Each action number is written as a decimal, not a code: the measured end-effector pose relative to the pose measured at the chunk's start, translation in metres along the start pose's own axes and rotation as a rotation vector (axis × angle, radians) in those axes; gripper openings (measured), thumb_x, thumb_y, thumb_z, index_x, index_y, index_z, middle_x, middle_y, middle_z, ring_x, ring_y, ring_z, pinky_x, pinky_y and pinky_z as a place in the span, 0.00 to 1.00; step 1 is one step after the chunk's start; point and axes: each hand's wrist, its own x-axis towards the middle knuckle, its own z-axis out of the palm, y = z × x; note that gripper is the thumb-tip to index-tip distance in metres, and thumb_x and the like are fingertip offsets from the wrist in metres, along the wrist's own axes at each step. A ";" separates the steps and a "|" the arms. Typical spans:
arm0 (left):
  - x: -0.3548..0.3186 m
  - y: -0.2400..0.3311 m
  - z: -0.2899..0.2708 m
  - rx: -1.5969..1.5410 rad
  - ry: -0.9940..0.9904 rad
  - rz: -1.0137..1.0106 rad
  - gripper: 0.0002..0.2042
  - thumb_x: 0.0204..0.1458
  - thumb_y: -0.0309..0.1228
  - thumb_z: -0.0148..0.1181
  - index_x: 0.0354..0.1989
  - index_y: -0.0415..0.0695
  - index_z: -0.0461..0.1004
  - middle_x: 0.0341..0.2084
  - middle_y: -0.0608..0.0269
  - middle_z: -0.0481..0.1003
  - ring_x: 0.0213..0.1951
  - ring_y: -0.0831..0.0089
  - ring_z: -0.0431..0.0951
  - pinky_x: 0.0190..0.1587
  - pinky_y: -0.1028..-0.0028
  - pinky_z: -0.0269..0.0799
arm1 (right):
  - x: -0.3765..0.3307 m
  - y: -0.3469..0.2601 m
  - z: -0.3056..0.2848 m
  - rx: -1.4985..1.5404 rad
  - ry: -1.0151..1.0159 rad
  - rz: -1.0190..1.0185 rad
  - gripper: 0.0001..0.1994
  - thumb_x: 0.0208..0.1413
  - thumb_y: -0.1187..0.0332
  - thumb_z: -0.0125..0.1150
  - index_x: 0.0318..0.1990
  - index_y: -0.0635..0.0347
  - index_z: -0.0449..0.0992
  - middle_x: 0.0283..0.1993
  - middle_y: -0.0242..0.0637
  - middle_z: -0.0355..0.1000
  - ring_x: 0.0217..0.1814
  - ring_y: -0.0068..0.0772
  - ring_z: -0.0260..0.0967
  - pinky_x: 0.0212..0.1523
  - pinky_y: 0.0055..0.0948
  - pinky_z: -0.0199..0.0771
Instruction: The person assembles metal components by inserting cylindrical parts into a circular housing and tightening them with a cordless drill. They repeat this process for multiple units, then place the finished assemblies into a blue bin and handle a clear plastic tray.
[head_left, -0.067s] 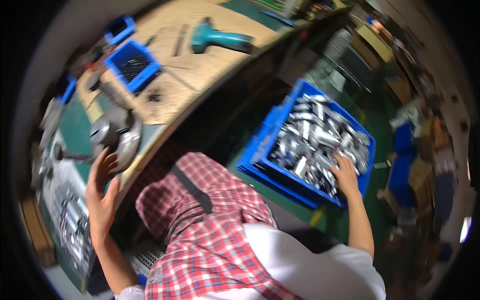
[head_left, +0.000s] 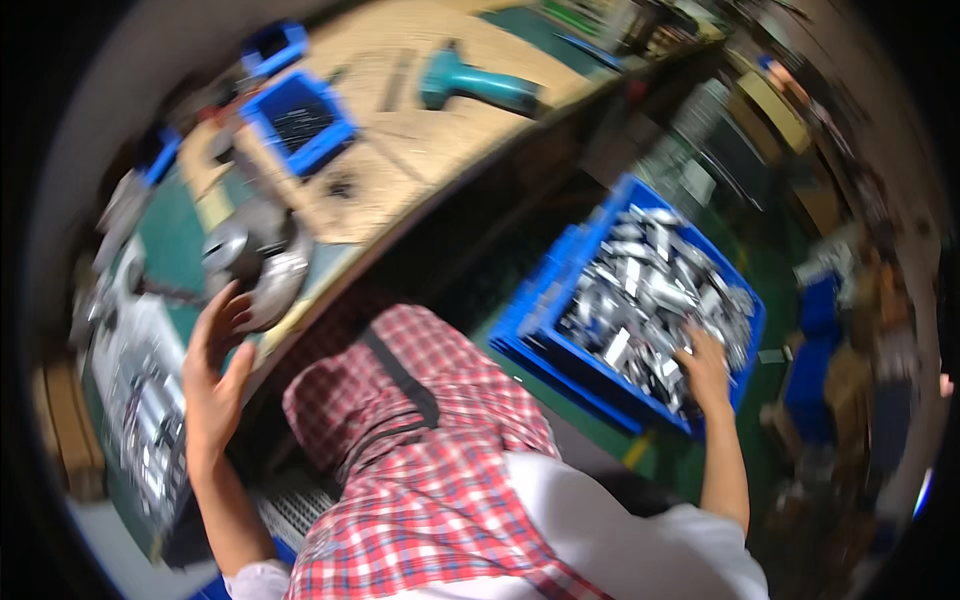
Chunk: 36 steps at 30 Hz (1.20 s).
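My left hand (head_left: 213,385) is held up at the bench edge, its thumb and fingers apart and nothing in it. Just beyond its fingertips stands a round metal fixture (head_left: 283,275) with a cylindrical top, which looks like a chuck. My right hand (head_left: 708,368) reaches down into a blue crate (head_left: 590,385) on the right, its fingers spread over a heap of shiny metal parts (head_left: 650,290). Its fingertips touch or nearly touch the parts; motion blur hides the exact contact.
On the wooden bench top (head_left: 400,150) lie a teal power drill (head_left: 480,85) and a blue bin (head_left: 300,125) of small dark pieces. More shiny metal parts (head_left: 150,430) sit at the bench's left. Cardboard boxes and blue containers (head_left: 810,390) line the far right.
The whole view has shifted, so the bench and crate appear farther right and slightly lower. My right hand stays over the metal parts; my left hand stays open beside the fixture.
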 end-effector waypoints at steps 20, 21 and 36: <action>0.006 -0.108 -0.311 1.114 0.764 -0.598 0.31 0.54 0.47 0.61 0.60 0.39 0.66 0.55 0.42 0.70 0.56 0.44 0.69 0.58 0.57 0.66 | 0.245 -0.261 -0.095 0.560 0.441 -0.435 0.19 0.50 0.88 0.54 0.50 0.65 0.75 0.42 0.46 0.74 0.44 0.48 0.70 0.47 0.36 0.69; 0.029 -0.117 -0.324 1.056 0.745 -0.672 0.33 0.54 0.54 0.58 0.56 0.34 0.70 0.51 0.39 0.73 0.54 0.45 0.72 0.56 0.58 0.69 | 0.245 -0.270 -0.098 0.567 0.430 -0.457 0.19 0.49 0.89 0.55 0.49 0.65 0.75 0.41 0.46 0.74 0.43 0.48 0.70 0.46 0.36 0.69; 0.081 -0.157 -0.367 0.756 1.044 -0.449 0.18 0.50 0.25 0.60 0.51 0.37 0.73 0.42 0.45 0.78 0.48 0.51 0.78 0.51 0.62 0.72 | 0.232 -0.302 -0.146 0.749 0.319 -0.539 0.20 0.50 0.91 0.49 0.50 0.67 0.77 0.43 0.44 0.76 0.42 0.35 0.75 0.45 0.29 0.78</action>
